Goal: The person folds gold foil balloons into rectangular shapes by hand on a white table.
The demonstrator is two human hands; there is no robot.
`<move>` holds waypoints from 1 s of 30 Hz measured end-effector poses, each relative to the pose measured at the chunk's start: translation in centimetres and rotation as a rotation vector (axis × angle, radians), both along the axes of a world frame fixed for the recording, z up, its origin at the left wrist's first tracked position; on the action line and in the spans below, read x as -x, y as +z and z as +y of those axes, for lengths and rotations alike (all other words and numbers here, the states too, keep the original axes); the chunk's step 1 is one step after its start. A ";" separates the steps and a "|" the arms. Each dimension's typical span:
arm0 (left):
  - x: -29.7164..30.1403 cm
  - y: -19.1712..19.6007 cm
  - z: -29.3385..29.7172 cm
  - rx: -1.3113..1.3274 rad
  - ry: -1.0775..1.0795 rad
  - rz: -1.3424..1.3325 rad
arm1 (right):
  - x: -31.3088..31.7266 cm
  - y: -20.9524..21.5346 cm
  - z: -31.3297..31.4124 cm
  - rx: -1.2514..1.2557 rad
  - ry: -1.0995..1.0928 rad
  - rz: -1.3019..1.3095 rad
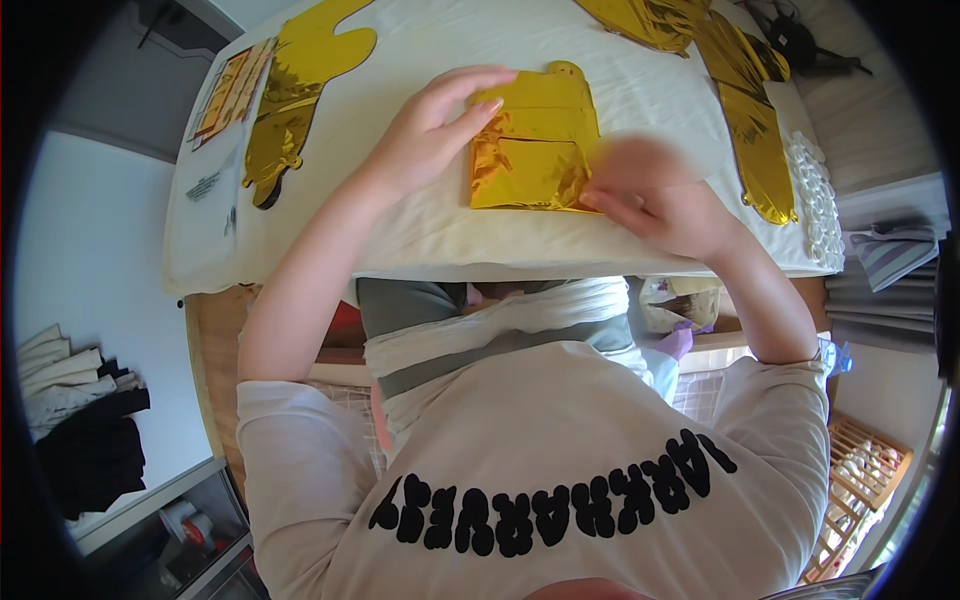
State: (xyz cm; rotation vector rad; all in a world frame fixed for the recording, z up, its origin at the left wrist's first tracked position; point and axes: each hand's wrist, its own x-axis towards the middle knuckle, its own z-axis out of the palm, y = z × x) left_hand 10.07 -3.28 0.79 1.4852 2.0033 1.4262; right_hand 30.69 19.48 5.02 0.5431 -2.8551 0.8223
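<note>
A table covered with a white cloth (420,235) carries everything, its near edge running just above the person's light shirt. Along the right edge lies a long flat gold foil balloon (752,140), with another crumpled gold foil piece (645,20) at the far edge beside it. Near the far left corner lies a second flat gold foil balloon (290,90), and just left of it a clear plastic packet with a printed card (225,100). A strip of white lace trim (815,195) sits at the right edge.

At the middle, close to the near edge, lies a folded gold foil balloon (535,150). The left hand (430,135) lies flat and open on its left side, fingers spread across the foil's far corner, pressing rather than gripping. The right hand (655,195) is motion-blurred at the foil's right edge, its fingertips at the near right corner; whether it pinches the foil cannot be told.
</note>
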 end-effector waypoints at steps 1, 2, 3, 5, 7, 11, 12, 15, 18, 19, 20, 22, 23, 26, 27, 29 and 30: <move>-0.4 0.0 -0.9 -0.024 0.067 0.147 | 0.4 0.4 -0.5 0.027 -0.062 -0.048; -1.3 0.5 -2.1 -0.021 0.071 0.148 | 0.9 0.3 -0.9 0.030 -0.058 -0.047; -2.4 1.1 -3.5 0.088 0.096 0.263 | 1.5 0.1 -1.3 0.040 -0.068 -0.008; -4.5 1.6 -5.8 0.196 0.132 0.378 | 2.9 -0.3 -2.4 0.047 -0.067 0.033; -6.1 0.8 -7.5 0.184 0.092 0.665 | 4.5 -1.8 -3.3 -0.042 -0.077 0.142; -8.5 -0.3 -8.2 0.176 0.125 0.863 | 6.5 -2.6 -3.6 -0.176 0.007 0.139; -8.8 -0.6 -8.3 0.174 0.133 0.863 | 6.6 -2.8 -3.7 -0.177 -0.007 0.095; -9.2 -1.3 -8.6 0.184 0.142 0.879 | 6.7 -3.3 -3.7 -0.200 -0.013 0.058; -9.5 -1.7 -9.1 0.222 0.144 0.858 | 6.7 -3.7 -3.7 -0.222 -0.009 0.064; -9.6 -2.1 -9.2 0.226 0.151 0.900 | 6.8 -3.8 -3.8 -0.230 -0.015 0.067; -9.7 -2.3 -9.3 0.227 0.152 0.896 | 6.8 -3.8 -3.9 -0.230 -0.013 0.063; -9.7 -2.6 -9.5 0.241 0.159 0.928 | 6.8 -3.9 -4.0 -0.248 -0.017 0.062; -9.8 -2.7 -9.5 0.244 0.158 0.923 | 6.9 -3.9 -4.0 -0.245 -0.016 0.057; -9.8 -2.8 -9.5 0.213 0.177 0.968 | 7.0 -3.9 -3.9 -0.255 -0.020 0.046; -9.8 -2.9 -9.6 0.209 0.174 0.957 | 6.9 -3.9 -3.9 -0.257 -0.025 0.038; -9.9 -2.9 -9.6 0.206 0.171 0.949 | 7.0 -3.9 -3.8 -0.258 -0.031 0.032; -10.0 -2.9 -9.6 0.204 0.181 0.938 | 7.0 -3.9 -3.8 -0.260 -0.030 0.034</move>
